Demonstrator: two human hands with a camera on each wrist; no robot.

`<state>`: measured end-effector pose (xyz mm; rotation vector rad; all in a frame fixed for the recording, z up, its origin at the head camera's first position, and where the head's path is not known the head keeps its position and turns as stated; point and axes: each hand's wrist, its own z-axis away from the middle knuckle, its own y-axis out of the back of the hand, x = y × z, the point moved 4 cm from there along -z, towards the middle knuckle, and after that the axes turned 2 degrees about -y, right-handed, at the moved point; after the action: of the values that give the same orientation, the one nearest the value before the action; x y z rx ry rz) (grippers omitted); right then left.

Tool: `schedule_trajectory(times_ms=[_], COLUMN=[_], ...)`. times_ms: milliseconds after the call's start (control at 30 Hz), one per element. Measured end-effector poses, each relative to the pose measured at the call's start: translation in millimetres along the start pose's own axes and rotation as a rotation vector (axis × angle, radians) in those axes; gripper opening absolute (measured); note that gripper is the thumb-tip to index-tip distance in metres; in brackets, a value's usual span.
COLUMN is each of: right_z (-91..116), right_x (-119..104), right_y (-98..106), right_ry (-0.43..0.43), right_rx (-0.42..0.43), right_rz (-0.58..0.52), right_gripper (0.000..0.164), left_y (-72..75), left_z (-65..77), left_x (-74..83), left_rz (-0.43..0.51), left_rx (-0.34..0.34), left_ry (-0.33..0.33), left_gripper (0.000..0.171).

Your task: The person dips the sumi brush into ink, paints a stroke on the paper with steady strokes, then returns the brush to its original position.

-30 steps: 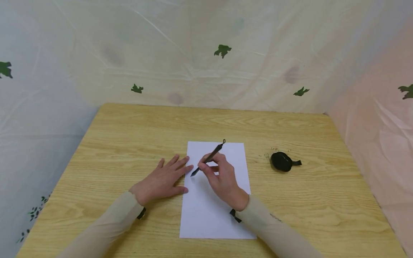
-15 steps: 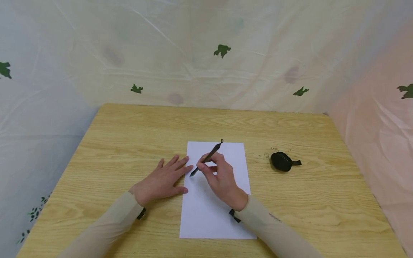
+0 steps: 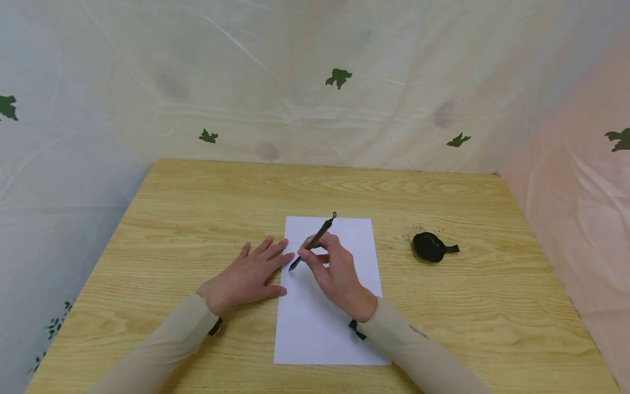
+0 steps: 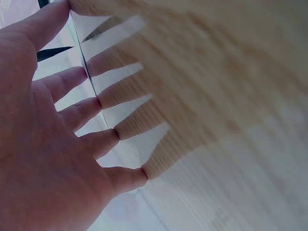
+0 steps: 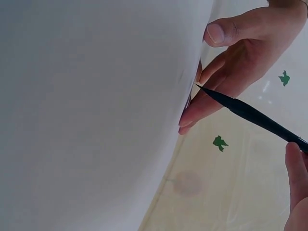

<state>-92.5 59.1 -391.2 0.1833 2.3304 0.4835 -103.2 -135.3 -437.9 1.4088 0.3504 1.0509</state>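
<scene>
A dark calligraphy brush (image 3: 319, 237) with a hanging loop is pinched between the thumb and fingers of my right hand (image 3: 339, 273). It slants down to the left, its black tip close above the upper left part of a white sheet of paper (image 3: 322, 334). In the right wrist view, a small gap seems to part the brush (image 5: 255, 115) tip from the paper (image 5: 96, 115). My left hand (image 3: 248, 276) lies with spread fingers at the sheet's left edge, some fingertips on the paper. The left wrist view shows these fingers (image 4: 79, 113) straight and holding nothing.
A small black dish (image 3: 429, 247) with a short handle stands on the wooden table (image 3: 467, 306), right of the paper. Tiny dark specks lie beside it. Pale cloth (image 3: 246, 82) with green bird shapes hangs behind the table and at both sides.
My right hand has shifted slightly left, and the brush's top end has swung a little left and steepened. The left hand, paper and dish stay in place.
</scene>
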Motion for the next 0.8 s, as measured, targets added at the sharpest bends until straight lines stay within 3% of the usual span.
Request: schedule_trajectory(times_ms=[800], right_z=[-0.1], right_x=[0.9], right_y=[-3.5], right_ry=[-0.03], right_rx=[-0.066], right_rz=[0.018], right_gripper=[0.039], left_y=[-0.3], left_z=[-0.3], left_x=[0.6], left_rz=[-0.012], left_rx=[0.004], left_ry=[-0.004], left_gripper=[0.075])
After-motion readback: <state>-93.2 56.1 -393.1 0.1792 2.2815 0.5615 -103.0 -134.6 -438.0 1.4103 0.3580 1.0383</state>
